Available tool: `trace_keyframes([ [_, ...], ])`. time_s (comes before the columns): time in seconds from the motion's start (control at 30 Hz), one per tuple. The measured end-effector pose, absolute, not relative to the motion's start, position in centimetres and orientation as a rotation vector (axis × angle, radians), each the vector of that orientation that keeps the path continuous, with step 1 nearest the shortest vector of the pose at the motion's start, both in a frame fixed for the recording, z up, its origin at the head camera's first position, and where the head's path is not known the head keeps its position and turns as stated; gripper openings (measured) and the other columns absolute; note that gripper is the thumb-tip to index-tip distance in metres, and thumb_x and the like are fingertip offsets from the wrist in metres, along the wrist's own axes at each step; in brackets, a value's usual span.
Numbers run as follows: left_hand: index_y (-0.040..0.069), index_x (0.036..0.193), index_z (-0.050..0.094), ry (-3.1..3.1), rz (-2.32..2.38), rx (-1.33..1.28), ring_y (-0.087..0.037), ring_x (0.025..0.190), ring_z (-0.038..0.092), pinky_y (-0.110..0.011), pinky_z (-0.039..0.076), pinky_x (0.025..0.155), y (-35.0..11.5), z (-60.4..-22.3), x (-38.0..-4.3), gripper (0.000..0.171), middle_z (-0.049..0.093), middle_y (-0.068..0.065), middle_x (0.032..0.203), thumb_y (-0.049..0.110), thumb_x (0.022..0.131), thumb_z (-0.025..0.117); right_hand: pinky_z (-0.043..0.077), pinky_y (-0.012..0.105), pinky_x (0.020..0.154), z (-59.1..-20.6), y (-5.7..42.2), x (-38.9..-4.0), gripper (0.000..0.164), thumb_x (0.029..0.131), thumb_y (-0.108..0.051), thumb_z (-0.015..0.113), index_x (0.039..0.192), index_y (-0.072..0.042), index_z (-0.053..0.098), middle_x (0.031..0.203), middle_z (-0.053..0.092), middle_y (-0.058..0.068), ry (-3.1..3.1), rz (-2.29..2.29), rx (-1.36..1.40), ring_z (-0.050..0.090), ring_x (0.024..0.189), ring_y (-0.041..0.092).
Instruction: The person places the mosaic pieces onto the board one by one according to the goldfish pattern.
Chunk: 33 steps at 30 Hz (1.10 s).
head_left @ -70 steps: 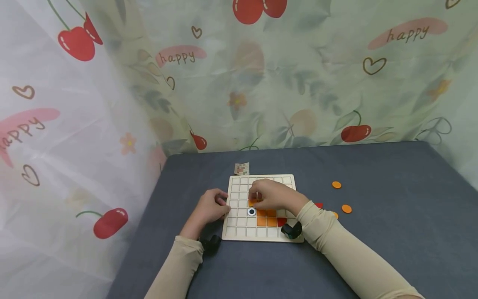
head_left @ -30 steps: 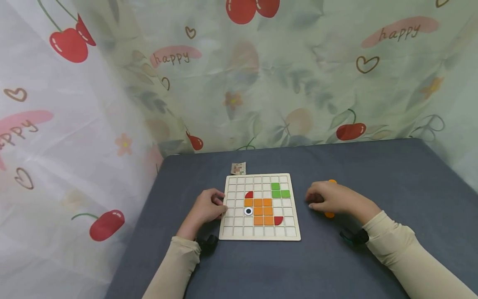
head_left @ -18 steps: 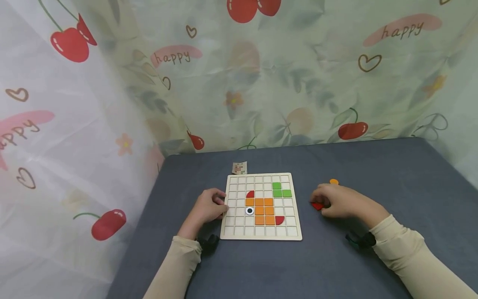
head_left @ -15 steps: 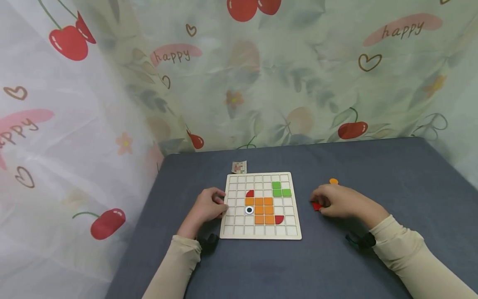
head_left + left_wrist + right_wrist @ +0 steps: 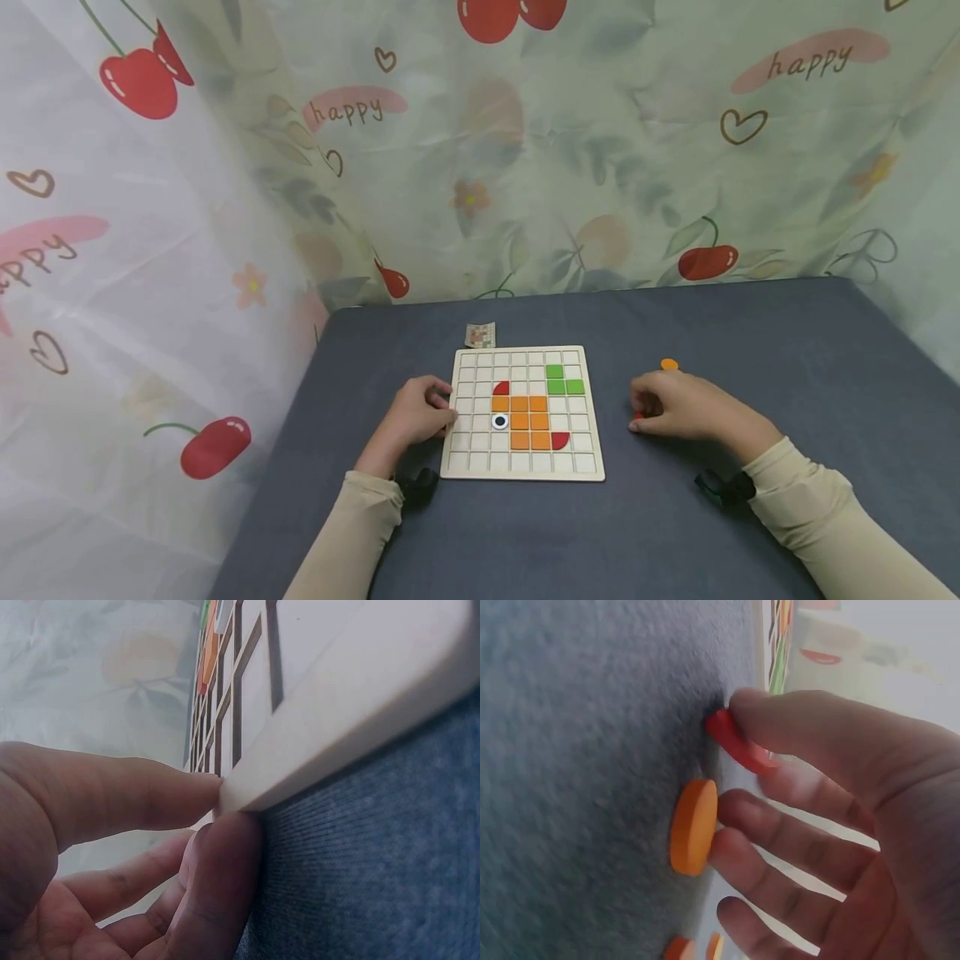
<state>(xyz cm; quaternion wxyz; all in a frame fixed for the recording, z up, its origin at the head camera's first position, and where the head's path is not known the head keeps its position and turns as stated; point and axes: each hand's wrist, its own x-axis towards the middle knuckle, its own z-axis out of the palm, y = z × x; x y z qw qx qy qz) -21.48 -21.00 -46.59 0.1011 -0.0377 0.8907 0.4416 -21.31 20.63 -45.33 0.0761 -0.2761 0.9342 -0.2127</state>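
A pale gridded puzzle board point(image 5: 480, 464) lies on the table, bearing orange square tiles point(image 5: 528, 422), green square tiles point(image 5: 556, 387), two red quarter-round tiles point(image 5: 560, 441) and a white eye tile point(image 5: 500, 422). My left hand point(image 5: 416, 412) pinches the board's left edge; in the left wrist view the thumb point(image 5: 165, 796) lies on the rim. To the right of the board, my right hand point(image 5: 686, 406) pinches a small red tile point(image 5: 739, 742) between thumb and index finger. The fingers hide most of that tile in the head view. An orange disc point(image 5: 694, 825) sits beside the other fingertips.
A small patterned card point(image 5: 480, 335) lies behind the board. Another orange disc point(image 5: 669, 364) is just beyond my right hand. More orange pieces point(image 5: 679, 949) show low in the right wrist view. A printed curtain point(image 5: 555, 167) hangs behind the dark-covered table point(image 5: 510, 542).
My right hand has left the board for the loose pieces on the right and taken hold of a red tile. My left hand has stayed at the board's edge.
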Motion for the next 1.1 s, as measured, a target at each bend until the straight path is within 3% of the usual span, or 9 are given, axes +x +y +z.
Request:
trace_keyframes([
  [0.17, 0.001, 0.126, 0.068, 2.633, 1.305, -0.091, -0.022, 0.069, 0.066, -0.033, 0.061, 0.060, -21.1, -46.6, -21.4, 0.037, 0.068, -0.014, 0.095, 0.005, 0.090, 0.078, 0.042, 0.024, 0.058, -45.7, 20.0, -21.2, 0.028, 0.091, -0.025, 0.085, 0.085, -0.020, 0.058, 0.073, 0.054, -0.010, 2.773, -0.688, -0.828, 0.051, 0.065, 0.003],
  [0.43, 0.003, 0.125, 0.069, 2.620, 1.318, -0.114, -0.021, 0.070, 0.066, -0.032, 0.061, 0.060, -21.0, -46.8, -21.6, 0.036, 0.068, -0.013, 0.096, 0.006, 0.090, 0.079, 0.050, 0.024, 0.064, -45.7, 19.7, -21.1, 0.012, 0.090, -0.017, 0.081, 0.094, -0.019, 0.070, 0.081, 0.062, -0.009, 2.645, -0.783, -0.957, 0.056, 0.072, 0.004],
  [0.6, 0.003, 0.125, 0.069, 2.622, 1.318, -0.112, -0.022, 0.071, 0.066, -0.032, 0.062, 0.060, -21.1, -46.8, -21.7, 0.037, 0.068, -0.013, 0.096, 0.006, 0.090, 0.078, 0.051, 0.024, 0.067, -45.5, 20.1, -20.9, 0.021, 0.083, -0.007, 0.079, 0.099, -0.019, 0.074, 0.089, 0.063, -0.007, 2.611, -0.777, -0.956, 0.057, 0.077, 0.007],
  [0.73, 0.001, 0.126, 0.069, 2.635, 1.314, -0.090, -0.022, 0.070, 0.066, -0.033, 0.062, 0.060, -21.2, -46.7, -21.6, 0.037, 0.068, -0.014, 0.096, 0.005, 0.090, 0.078, 0.051, 0.024, 0.067, -45.4, 20.1, -20.8, 0.022, 0.084, -0.004, 0.078, 0.096, -0.021, 0.075, 0.091, 0.063, -0.007, 2.598, -0.778, -0.946, 0.057, 0.077, 0.008],
  [1.1, 0.003, 0.126, 0.069, 2.624, 1.316, -0.113, -0.022, 0.070, 0.066, -0.033, 0.062, 0.060, -21.0, -46.5, -21.4, 0.037, 0.067, -0.013, 0.096, 0.006, 0.090, 0.078, 0.048, 0.023, 0.064, -44.7, 17.7, -20.8, 0.014, 0.088, -0.013, 0.079, 0.089, -0.025, 0.073, 0.086, 0.062, -0.010, 2.720, -0.663, -0.990, 0.056, 0.074, 0.008],
])
